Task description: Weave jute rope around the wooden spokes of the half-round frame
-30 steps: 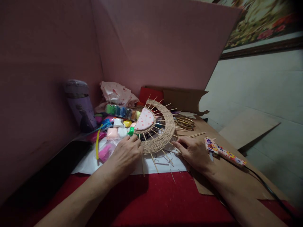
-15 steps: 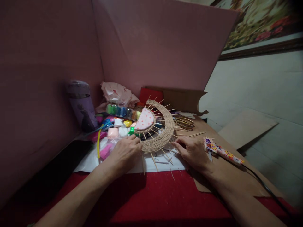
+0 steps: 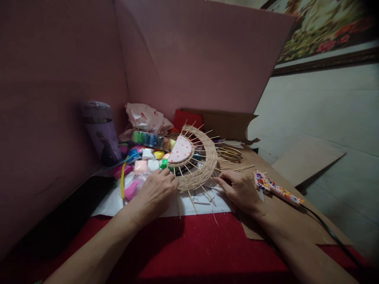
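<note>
A half-round craft piece (image 3: 211,154) faces me, made of thin wooden sticks radiating from a centre, with a wide band of jute twine around them. Its middle is a half-disc of white cloth with pink dots (image 3: 180,150), edged in twine. My left hand (image 3: 161,188) is closed on the near left end of the twine band; its fingertips are partly hidden. Close to the band's right side, my right hand (image 3: 239,188) has thumb and forefinger pinched together near a stick tip. What lies between those fingers is too small to make out.
A glue gun with a flowery cover (image 3: 278,190) lies on cardboard (image 3: 284,217) at right, its cord trailing off. Packets of coloured clay (image 3: 141,167) and a purple tumbler (image 3: 102,132) are at left. Loose sticks (image 3: 245,168) and golden rings (image 3: 229,154) lie behind my right hand.
Both hands and the craft piece hold nearly the same place. The whole view has shifted very slightly.
</note>
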